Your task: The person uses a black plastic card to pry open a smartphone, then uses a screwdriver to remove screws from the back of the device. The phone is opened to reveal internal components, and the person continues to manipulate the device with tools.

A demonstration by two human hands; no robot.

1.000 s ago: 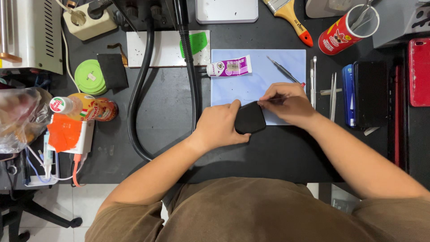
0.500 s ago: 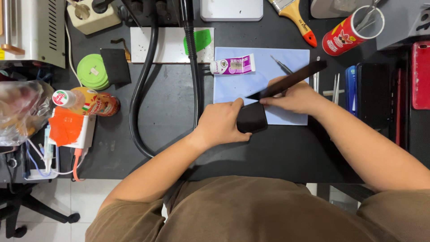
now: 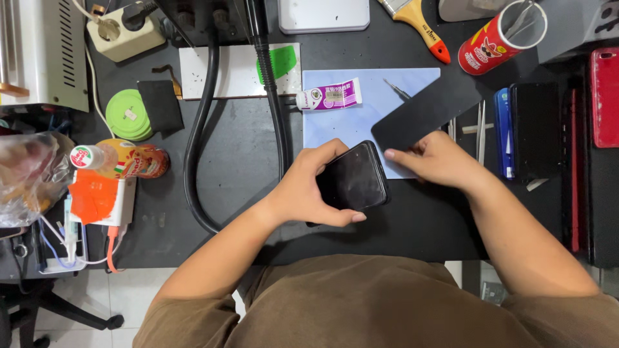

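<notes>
My left hand [image 3: 308,189] grips a black smartphone [image 3: 353,179] by its edges, screen side up, at the near edge of a pale blue mat [image 3: 361,109]. My right hand [image 3: 433,158] holds the near end of a thin black rectangular sheet [image 3: 425,109], which slants up and to the right over the mat, apart from the phone. A white and purple glue tube [image 3: 329,95] lies at the mat's far left corner. Thin tweezers [image 3: 394,89] show just above the sheet.
Thick black hoses [image 3: 200,142] curve down the dark desk left of the phone. A red cylindrical can [image 3: 496,42] and a paintbrush [image 3: 416,24] stand at the back right. Several phones [image 3: 535,129] lie at right. A green tape roll [image 3: 127,115] and bottle [image 3: 122,161] sit left.
The black sheet has come off the phone and swung up to the right in my right hand. My left hand has turned the phone, now showing its glossy face.
</notes>
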